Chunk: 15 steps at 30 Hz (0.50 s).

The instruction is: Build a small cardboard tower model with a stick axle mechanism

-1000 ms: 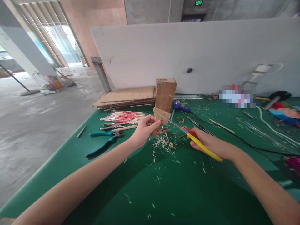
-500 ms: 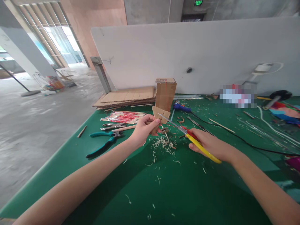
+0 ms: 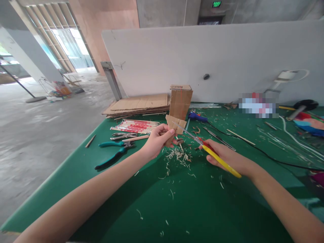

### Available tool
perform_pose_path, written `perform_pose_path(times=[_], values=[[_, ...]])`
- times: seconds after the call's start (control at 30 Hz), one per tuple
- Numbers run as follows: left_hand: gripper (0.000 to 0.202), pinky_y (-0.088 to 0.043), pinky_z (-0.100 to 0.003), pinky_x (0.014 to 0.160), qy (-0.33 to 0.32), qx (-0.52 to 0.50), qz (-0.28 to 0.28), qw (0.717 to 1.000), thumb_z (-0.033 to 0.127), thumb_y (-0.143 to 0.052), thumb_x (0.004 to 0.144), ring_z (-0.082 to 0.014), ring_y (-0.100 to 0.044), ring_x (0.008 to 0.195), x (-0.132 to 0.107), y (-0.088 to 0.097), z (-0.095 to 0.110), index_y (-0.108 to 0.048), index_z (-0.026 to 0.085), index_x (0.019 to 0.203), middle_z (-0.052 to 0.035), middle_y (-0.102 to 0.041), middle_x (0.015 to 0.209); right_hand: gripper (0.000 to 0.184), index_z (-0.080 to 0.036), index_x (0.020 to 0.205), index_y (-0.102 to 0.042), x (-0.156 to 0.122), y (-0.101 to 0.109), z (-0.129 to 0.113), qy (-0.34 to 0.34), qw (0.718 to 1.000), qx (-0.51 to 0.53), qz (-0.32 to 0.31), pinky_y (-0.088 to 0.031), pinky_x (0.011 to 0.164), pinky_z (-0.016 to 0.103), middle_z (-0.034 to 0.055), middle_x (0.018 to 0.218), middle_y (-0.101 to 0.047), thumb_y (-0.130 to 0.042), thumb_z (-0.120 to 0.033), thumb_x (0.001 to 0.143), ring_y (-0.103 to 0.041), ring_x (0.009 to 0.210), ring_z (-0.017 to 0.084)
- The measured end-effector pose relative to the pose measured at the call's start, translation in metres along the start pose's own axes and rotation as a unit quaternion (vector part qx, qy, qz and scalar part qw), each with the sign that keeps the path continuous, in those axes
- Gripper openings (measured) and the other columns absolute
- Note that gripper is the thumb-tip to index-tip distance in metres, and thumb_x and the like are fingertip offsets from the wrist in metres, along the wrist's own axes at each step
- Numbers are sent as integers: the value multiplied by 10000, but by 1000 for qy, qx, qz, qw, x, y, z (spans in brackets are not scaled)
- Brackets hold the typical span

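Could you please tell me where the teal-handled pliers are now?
In the head view, the teal-handled pliers lie on the green table, to the left of the left hand, nearer the camera than the red-and-white wrapped sticks.

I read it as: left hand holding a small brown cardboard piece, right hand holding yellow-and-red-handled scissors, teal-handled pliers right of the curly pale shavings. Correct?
Not quite: the head view shows the teal-handled pliers left of the curly pale shavings. The left hand does hold the cardboard piece, the right hand the scissors.
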State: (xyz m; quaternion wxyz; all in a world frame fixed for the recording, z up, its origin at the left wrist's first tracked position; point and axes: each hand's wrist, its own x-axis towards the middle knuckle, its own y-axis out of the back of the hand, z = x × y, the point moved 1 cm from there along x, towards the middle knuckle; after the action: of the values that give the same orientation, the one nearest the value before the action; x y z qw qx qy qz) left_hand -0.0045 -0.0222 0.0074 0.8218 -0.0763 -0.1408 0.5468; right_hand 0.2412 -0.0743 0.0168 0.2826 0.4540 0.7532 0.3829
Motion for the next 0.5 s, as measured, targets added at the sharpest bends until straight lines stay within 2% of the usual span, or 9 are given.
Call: perform_pose_path(times=[0.23, 0.5], values=[[236, -419, -189, 412, -47, 14, 35, 998, 318, -687, 750, -85, -586, 492, 1, 2, 1, -493, 184, 736, -1, -643, 667, 422, -216, 1107, -447, -1, 0, 3, -12, 1000, 6, -13, -429, 623, 316, 44, 848, -524, -422, -553, 854, -496, 696, 174], [240, -404, -188, 404, -45, 43, 36, 997, 332, -694, 739, -84, -572, 480, -1, 1, 1, -501, 190, 728, 4, -633, 621, 407, -217, 1103, -459, -1, 0, 1, -20, 1000, 19, -11, -442, 636, 332, 52, 864, -545, -435, -535, 850, -512, 703, 180]])
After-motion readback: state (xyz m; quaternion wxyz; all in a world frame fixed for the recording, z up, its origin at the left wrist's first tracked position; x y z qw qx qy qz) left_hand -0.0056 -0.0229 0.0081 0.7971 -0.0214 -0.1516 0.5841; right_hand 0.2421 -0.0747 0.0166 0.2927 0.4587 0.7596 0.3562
